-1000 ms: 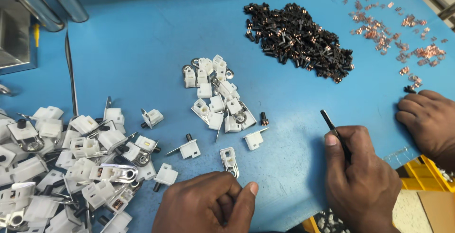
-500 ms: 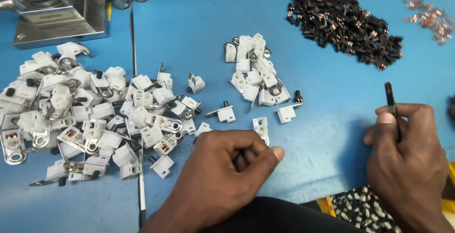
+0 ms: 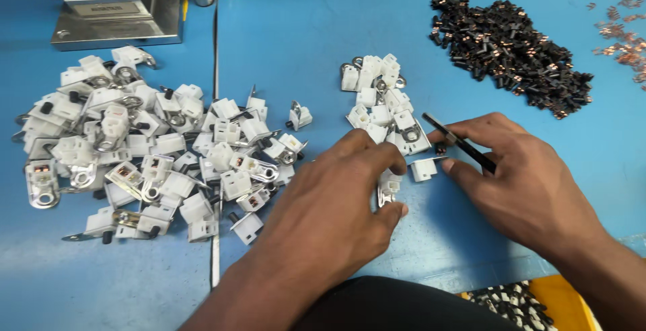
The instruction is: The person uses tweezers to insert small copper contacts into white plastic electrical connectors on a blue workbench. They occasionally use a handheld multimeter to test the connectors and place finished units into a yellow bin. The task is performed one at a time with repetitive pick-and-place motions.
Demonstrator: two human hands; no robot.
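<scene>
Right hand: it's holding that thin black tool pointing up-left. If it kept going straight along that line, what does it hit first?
Most likely the small cluster of white parts. The right hand holds the thin black tool with its tip already at the cluster's right edge, beside a white part with a metal ring. Height above the table is unclear.

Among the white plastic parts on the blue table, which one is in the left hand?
The white part pinched between the left hand's thumb and fingers, just below the small middle group. All other white parts lie loose on the table, untouched.

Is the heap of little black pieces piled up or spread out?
Piled up. The black pieces sit in one dense heap on the blue table, overlapping each other, with only a few loose at its edges.
</scene>
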